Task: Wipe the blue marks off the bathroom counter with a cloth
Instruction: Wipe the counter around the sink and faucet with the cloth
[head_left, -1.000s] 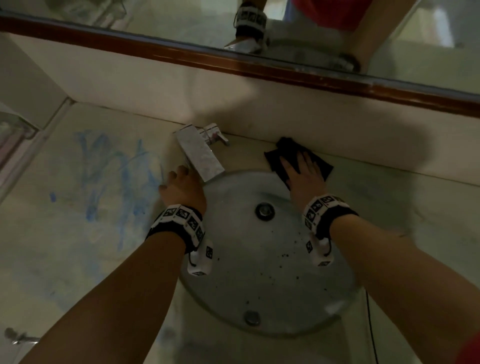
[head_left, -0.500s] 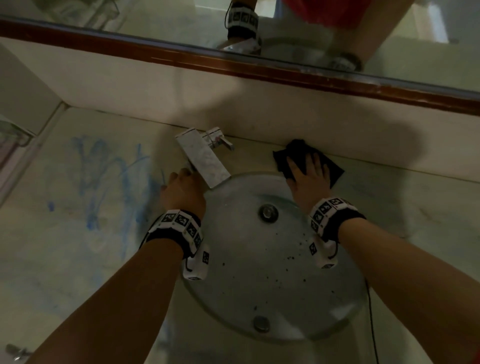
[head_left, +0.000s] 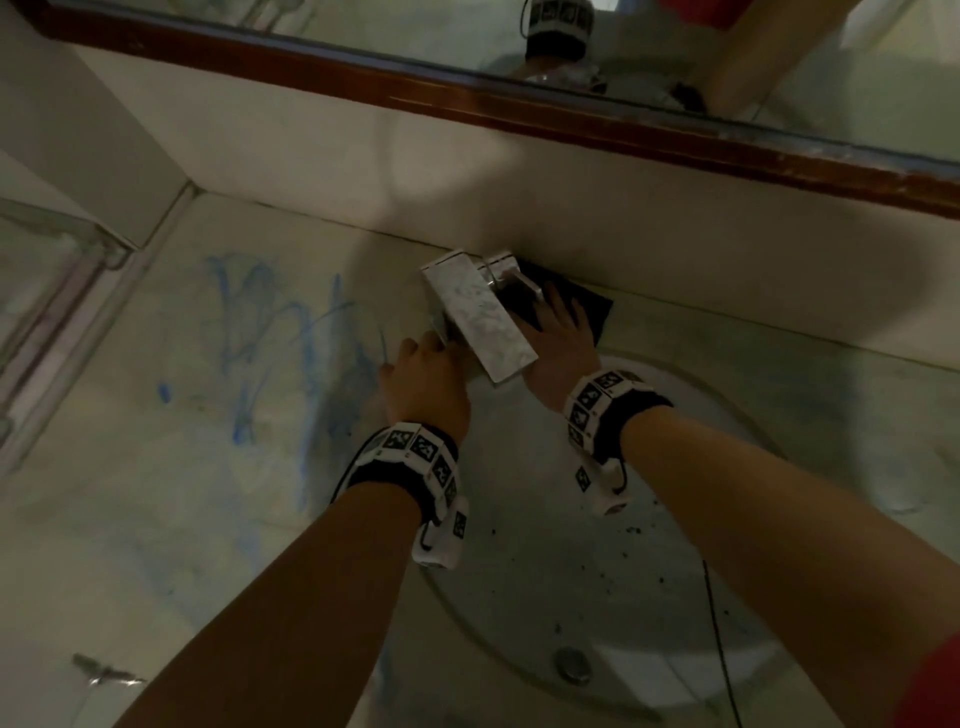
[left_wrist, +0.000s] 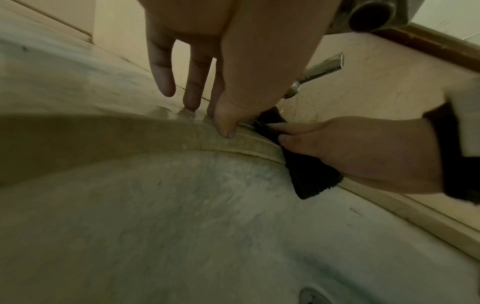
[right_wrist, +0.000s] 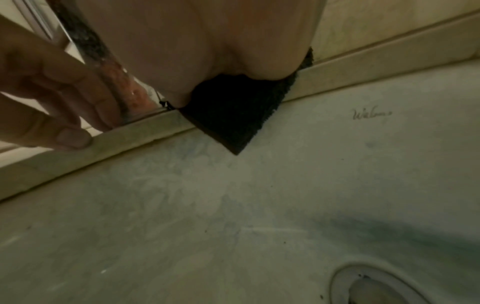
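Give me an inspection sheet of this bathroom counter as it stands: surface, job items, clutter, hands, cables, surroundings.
Surface: pale marble counter, round sink set in it; dark specks in the basin.
Job's things: blue marks left of the faucet, not yet wiped; black cloth behind the sink, one corner hanging over the rim.
Clutter: nothing seen on the counter.
Hands: left hand open, fingertips on the counter beside the faucet; right hand open, flat, pressing the cloth.
Cables: thin black cord along the sink's right side.
Surroundings: mirror with a wooden frame above the backsplash.
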